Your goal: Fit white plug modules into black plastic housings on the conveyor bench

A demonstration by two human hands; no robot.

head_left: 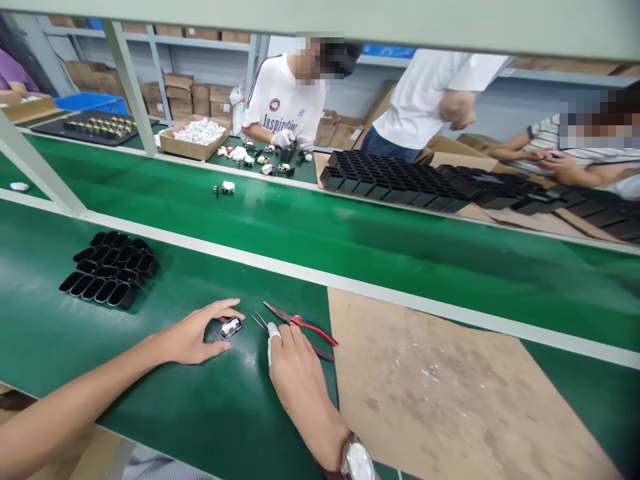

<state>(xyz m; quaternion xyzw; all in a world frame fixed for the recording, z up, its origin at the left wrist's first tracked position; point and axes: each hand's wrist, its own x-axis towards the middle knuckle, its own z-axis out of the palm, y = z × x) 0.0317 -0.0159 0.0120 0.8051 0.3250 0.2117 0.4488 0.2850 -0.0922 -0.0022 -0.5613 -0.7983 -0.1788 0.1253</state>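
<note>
Green workbench [215, 417] beneath left hand [193, 337] and right hand [296, 363], hands apart. Brown cardboard [425, 387] right of right hand. Red-handled pliers [301, 321] just beyond. Tweezers [263, 326] gripped in right hand. Small black case [231, 328] between left thumb and fingers.

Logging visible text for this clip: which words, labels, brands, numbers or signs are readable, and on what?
"Inspiration": front of a co-worker's white T-shirt, last letters soft.
Too small or blurred to read: the round red badge and small blue mark on that shirt; carton labels; the wristwatch dial; marks on the small black case by the left hand.
</note>
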